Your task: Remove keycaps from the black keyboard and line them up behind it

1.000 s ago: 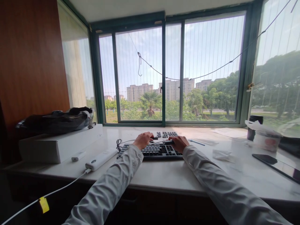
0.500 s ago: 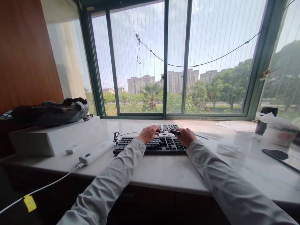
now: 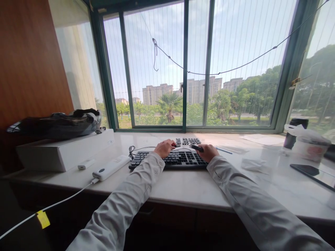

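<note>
A black keyboard [image 3: 188, 159] lies on the white marble top; some keys in its middle and right part look bare of caps. Loose keycaps [image 3: 192, 141] are laid out in rows just behind it. My left hand [image 3: 164, 148] is over the keyboard's rear edge, fingers pinched together beside the loose keycaps; what they hold, if anything, is too small to make out. In my right hand [image 3: 208, 153] is a short dark tool [image 3: 196, 148], its tip pointing left toward my left fingers. The tool's exact kind is unclear.
On the left stand a white power bank [image 3: 111, 168] with a cable, a small white adapter [image 3: 86, 164] and a white box [image 3: 65, 153] under a black bag. Rightward are a blue pen [image 3: 223, 151], a clear plastic bag [image 3: 253, 164], a phone [image 3: 314, 173] and a tub [image 3: 311, 146].
The view has shifted slightly, so the left-side objects sit a little further right. Both hands stay at nearly the same spot, the right still gripping the dark tool.
</note>
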Demonstrator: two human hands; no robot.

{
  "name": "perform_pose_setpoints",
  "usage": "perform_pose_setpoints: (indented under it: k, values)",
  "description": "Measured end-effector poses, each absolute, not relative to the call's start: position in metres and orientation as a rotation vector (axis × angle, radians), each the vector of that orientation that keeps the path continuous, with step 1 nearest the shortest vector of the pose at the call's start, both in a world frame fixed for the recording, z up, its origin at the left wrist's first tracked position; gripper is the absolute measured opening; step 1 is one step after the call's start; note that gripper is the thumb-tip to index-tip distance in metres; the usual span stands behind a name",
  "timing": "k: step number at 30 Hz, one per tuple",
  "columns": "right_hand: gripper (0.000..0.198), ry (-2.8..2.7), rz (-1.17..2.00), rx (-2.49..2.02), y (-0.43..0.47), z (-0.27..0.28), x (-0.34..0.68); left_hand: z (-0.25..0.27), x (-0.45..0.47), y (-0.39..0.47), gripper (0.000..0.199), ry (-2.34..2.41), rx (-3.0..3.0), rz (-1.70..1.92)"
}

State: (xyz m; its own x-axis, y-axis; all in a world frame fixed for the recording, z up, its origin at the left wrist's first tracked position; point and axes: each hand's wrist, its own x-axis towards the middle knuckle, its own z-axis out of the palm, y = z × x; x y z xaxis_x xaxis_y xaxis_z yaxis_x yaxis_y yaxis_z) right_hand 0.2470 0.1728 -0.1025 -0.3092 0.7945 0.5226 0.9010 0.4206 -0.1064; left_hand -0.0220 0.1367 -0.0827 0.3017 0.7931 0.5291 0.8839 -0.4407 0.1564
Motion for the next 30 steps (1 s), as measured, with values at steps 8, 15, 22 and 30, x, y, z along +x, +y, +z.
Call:
perform_pose_setpoints:
  k: [8,15,22,30]
  values:
    - [0.02,-2.153,-0.234,-1.408,0.1781,-0.1052,0.2491,-0.0838,-0.0255,0.1389,0.016,-1.624,-2.365,-0.837]
    - [0.02,-2.145,-0.231,-1.405,0.1781,-0.1048,0.2491,-0.0846,-0.025,0.1397,0.016,-1.639,-2.35,-0.827]
    - [0.023,-2.147,-0.229,-1.412,0.1756,-0.1031,0.2486,-0.085,-0.0247,0.1391,0.017,-1.651,-2.338,-0.82]
    - [0.022,-2.16,-0.222,-1.434,0.1715,-0.1005,0.2478,-0.0842,-0.0251,0.1382,0.017,-1.681,-2.303,-0.799]
